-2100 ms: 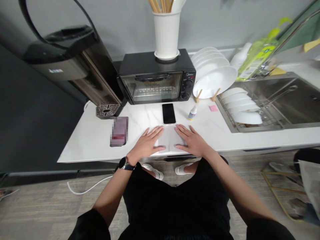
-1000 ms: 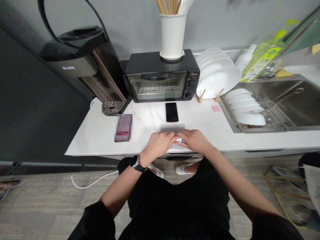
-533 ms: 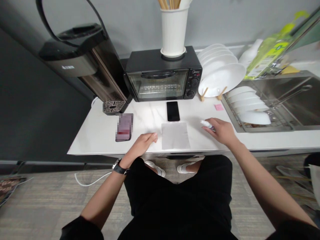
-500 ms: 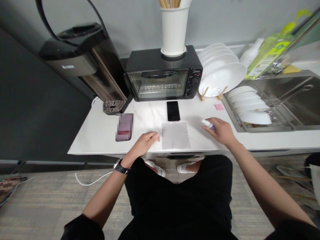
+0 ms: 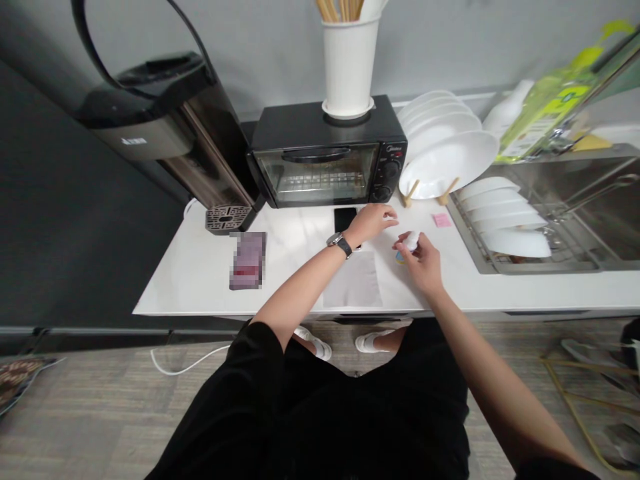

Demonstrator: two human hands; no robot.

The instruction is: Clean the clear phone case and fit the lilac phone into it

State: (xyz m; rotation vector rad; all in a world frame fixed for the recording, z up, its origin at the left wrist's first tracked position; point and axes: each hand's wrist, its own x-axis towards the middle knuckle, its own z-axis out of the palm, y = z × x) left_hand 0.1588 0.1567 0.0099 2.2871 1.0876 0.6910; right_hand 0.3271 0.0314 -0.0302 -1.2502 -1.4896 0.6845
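My right hand (image 5: 424, 264) is closed around a small bottle (image 5: 411, 241) with a white top, held upright over the counter; a bluish label shows low on it. To its left, my left hand (image 5: 373, 223) reaches in over the counter, empty, fingers loosely bent and apart, close to the bottle but not touching it. Beneath that hand and wrist lies a black-screened phone (image 5: 344, 217), mostly covered. A thin grey cloth (image 5: 353, 283) lies flat near the counter's front edge, its upper left part hidden by my left forearm.
A second phone (image 5: 249, 260), blurred out, lies at left below the drink dispenser (image 5: 200, 147). Behind stands a toaster oven (image 5: 320, 167) with a white cup (image 5: 350, 67) on it. Racked plates (image 5: 450, 163), a pink note (image 5: 442, 220) and a sink (image 5: 585, 263) are right.
My left hand has moved right and away from me, from beside the cloth to above the phone. My right hand has brought the bottle slightly left and turned it more upright.
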